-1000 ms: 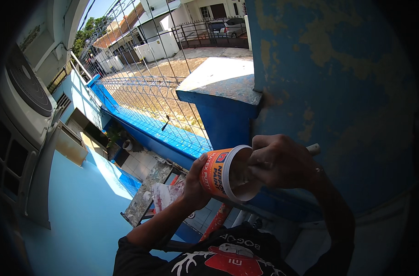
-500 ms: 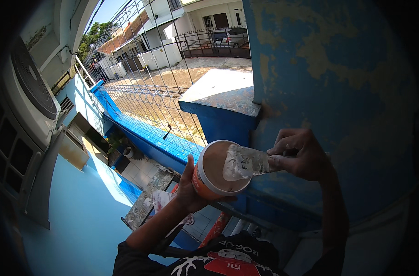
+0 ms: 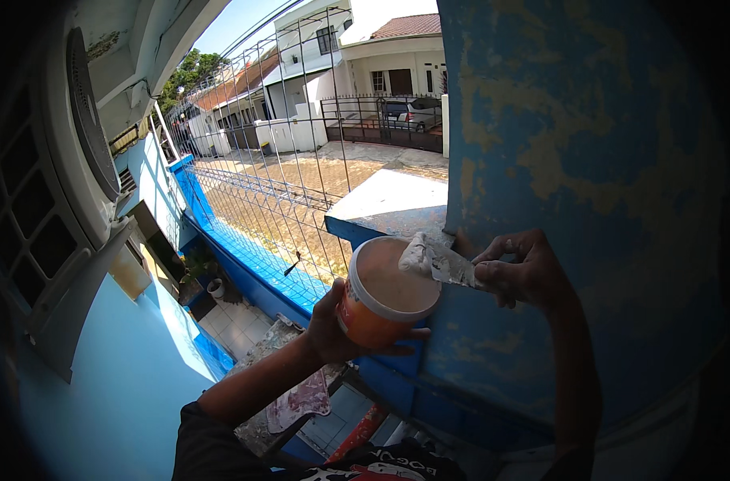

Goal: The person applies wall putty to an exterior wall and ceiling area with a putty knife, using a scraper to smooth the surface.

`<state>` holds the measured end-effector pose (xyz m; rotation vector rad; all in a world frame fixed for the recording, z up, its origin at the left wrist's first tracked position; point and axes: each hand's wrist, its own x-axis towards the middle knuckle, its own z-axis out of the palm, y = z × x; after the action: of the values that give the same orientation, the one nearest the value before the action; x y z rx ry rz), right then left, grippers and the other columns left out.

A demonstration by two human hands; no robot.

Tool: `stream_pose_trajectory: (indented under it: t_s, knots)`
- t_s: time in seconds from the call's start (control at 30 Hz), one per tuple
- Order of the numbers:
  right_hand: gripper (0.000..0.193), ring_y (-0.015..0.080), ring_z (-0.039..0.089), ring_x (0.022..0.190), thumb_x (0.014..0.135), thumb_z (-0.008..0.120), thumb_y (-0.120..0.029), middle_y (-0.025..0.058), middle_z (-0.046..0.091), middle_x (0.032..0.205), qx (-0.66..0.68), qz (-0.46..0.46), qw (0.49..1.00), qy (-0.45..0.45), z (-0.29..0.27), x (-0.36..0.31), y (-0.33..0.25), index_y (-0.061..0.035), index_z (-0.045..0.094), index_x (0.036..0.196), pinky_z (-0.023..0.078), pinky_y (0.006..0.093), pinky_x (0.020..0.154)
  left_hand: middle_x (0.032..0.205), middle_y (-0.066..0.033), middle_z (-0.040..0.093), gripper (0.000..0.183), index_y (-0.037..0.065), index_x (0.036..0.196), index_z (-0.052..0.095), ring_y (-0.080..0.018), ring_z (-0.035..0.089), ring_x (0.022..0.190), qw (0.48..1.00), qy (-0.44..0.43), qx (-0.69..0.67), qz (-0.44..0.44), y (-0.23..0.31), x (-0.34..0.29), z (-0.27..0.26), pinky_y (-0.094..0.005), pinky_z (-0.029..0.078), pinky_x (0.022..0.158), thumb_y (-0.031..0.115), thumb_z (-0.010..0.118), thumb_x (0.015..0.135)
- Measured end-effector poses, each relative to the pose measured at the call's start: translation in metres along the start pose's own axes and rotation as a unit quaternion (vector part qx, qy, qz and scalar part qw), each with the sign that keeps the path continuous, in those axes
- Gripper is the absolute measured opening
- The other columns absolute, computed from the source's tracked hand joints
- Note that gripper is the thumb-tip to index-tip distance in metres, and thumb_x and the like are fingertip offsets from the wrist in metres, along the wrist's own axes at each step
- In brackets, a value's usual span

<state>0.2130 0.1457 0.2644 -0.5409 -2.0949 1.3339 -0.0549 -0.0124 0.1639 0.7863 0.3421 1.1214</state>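
Observation:
My left hand (image 3: 333, 327) is wrapped round the side and underside of an orange tub (image 3: 371, 322) with a white rim, tilted so that its pale inside shows. In my right hand (image 3: 519, 268) is a putty knife (image 3: 456, 268), pinched by its handle end, which my fingers mostly hide. A thick lump of white putty (image 3: 415, 253) clings to the blade's tip, over the right part of the tub's opening. Just beyond my right hand rises a blue wall (image 3: 541, 120) with patchy, pale, peeled areas.
A ledge (image 3: 393, 196) with a sunlit top juts out behind the tub. Wire mesh fencing (image 3: 277, 160) stands to its left, above a blue low wall (image 3: 256, 264). Below my left arm lie a stained cloth (image 3: 299, 399) and a red pole (image 3: 358, 433). An air-conditioner unit (image 3: 88, 136) hangs at the left.
The putty knife has turned and lifted slightly at the tub's rim, with its putty now bunched at the tip. The view has tilted up, showing more of the houses.

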Motion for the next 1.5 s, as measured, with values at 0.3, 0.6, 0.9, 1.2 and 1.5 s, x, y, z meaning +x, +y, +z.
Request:
stream_pose_trajectory:
  t_s: [0.3, 0.6, 0.9, 1.2, 1.5]
  knots:
    - [0.016, 0.0155, 0.061, 0.043, 0.085, 0.074, -0.009, 0.0112, 0.063, 0.061, 0.047, 0.014, 0.998, 0.043, -0.011, 0.032, -0.033, 0.0062, 0.068, 0.086, 0.045, 0.0281, 0.037, 0.158, -0.0224, 0.029, 0.107, 0.014, 0.16, 0.012, -0.0523, 0.03, 0.144, 0.996, -0.014, -0.01, 0.087, 0.027, 0.035, -0.02, -0.063, 0.031, 0.118, 0.078, 0.054, 0.086]
    - [0.017, 0.0173, 0.063, 0.046, 0.087, 0.073, -0.01, 0.0131, 0.065, 0.067, 0.074, 0.034, 0.987, 0.135, -0.011, 0.019, -0.035, 0.0055, 0.069, 0.088, 0.049, 0.0309, 0.039, 0.15, -0.0252, 0.04, 0.095, 0.006, 0.157, 0.02, -0.0424, 0.038, 0.144, 0.97, 0.021, 0.13, 0.206, 0.083, 0.054, -0.054, -0.0605, 0.035, 0.117, 0.064, 0.059, 0.092]
    - [0.018, 0.0181, 0.065, 0.05, 0.088, 0.074, -0.01, 0.0143, 0.067, 0.072, 0.132, 0.071, 0.972, 0.183, -0.012, -0.041, 0.002, 0.0062, 0.071, 0.095, 0.052, 0.0324, 0.042, 0.126, -0.0165, 0.057, 0.073, 0.006, 0.138, 0.034, -0.0279, 0.065, 0.114, 0.881, 0.171, 0.271, 0.348, 0.114, 0.09, -0.072, -0.0451, 0.061, 0.091, 0.042, 0.075, 0.089]
    - [0.016, 0.017, 0.067, 0.052, 0.091, 0.074, -0.01, 0.0144, 0.069, 0.072, 0.142, 0.071, 0.965, 0.207, -0.011, -0.081, 0.029, 0.0056, 0.069, 0.093, 0.052, 0.0287, 0.042, 0.11, -0.0094, 0.057, 0.074, 0.009, 0.125, 0.037, -0.0163, 0.062, 0.097, 0.771, 0.326, 0.314, 0.447, 0.108, 0.124, -0.111, -0.0301, 0.054, 0.084, 0.021, 0.091, 0.077]
    - [0.017, 0.0159, 0.068, 0.053, 0.093, 0.071, -0.01, 0.0138, 0.069, 0.073, 0.133, 0.071, 0.971, 0.186, -0.012, -0.1, 0.043, 0.0064, 0.068, 0.098, 0.051, 0.0276, 0.042, 0.109, -0.0161, 0.063, 0.069, 0.003, 0.119, 0.043, -0.0211, 0.066, 0.098, 0.675, 0.376, 0.467, 0.429, 0.093, 0.123, -0.11, -0.0333, 0.055, 0.086, 0.03, 0.091, 0.078]
